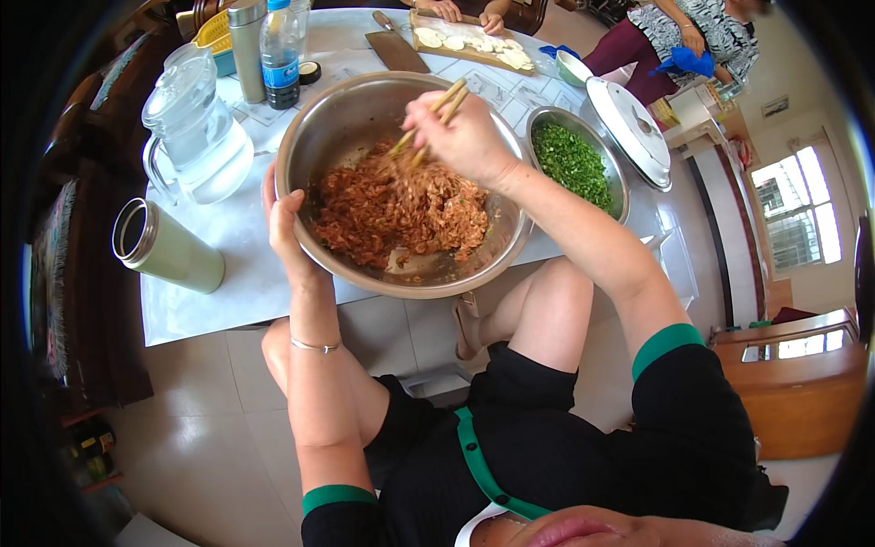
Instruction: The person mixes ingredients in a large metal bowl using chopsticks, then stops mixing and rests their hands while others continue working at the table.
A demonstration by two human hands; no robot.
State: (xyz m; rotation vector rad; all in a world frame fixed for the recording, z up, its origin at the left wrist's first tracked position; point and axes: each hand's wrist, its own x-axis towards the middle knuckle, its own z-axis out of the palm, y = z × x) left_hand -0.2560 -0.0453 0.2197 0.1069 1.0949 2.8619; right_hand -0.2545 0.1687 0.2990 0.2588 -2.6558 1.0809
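A large stainless steel bowl (321, 113) holds reddish-brown minced meat (383, 219) with small green flecks in it. My left hand (284, 219) grips the bowl's left rim, thumb over the edge. Wooden chopsticks (441, 113) are held in my right hand (468, 137) above the bowl, their tips down in the meat and blurred. Just right of the bowl sits a smaller metal bowl (618, 178) of chopped green herbs or scallions (571, 164).
Left on the table (184, 314) stand an open green tumbler (178, 253), a clear pitcher (198, 137), a steel flask (247, 55) and a dark-liquid bottle (280, 68). Beyond lie a cleaver (400, 51) and a board (472, 58) of dough rounds under another person's hands. A white lid (629, 130) leans right.
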